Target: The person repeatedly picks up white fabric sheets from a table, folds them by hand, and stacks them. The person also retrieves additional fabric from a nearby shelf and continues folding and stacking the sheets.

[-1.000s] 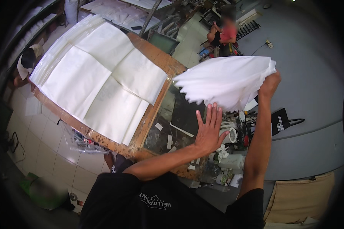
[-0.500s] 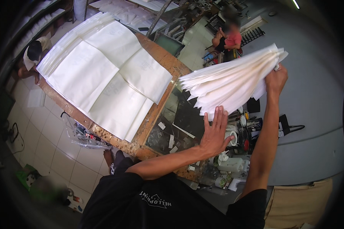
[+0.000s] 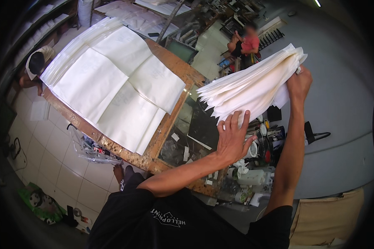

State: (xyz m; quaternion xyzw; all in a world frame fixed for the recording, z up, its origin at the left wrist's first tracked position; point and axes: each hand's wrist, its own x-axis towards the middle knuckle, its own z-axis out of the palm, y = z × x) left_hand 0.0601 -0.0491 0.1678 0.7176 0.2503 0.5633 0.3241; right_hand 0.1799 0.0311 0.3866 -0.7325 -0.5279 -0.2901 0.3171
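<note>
A thick bunch of thin white sheets (image 3: 249, 89), paper or cloth I cannot tell, fans out in the air over the right side of the workspace. My right hand (image 3: 299, 85) is closed round its gathered upper right end. Below the bunch, my left hand (image 3: 233, 141) has its fingers spread, the tips against or just beside the lower edge of the sheets. To the left, overlapping piles of similar white sheets (image 3: 108, 87) cover much of a worn wooden table (image 3: 174, 64); faint marks show through some of them.
Under my hands, a dark glass-like surface (image 3: 174, 149) carries small white scraps. Bottles, cans and a plastic jug (image 3: 253, 177) crowd beside it. One person (image 3: 39, 62) crouches at the far left; another, in a red shirt (image 3: 250, 43), sits behind. Brown cloth (image 3: 326, 216) lies at lower right.
My left hand's fingers have bent and shifted slightly along the lower edge of the sheets. The bunch has tilted a little, its gripped end slightly lower to the left; my right hand keeps its hold.
</note>
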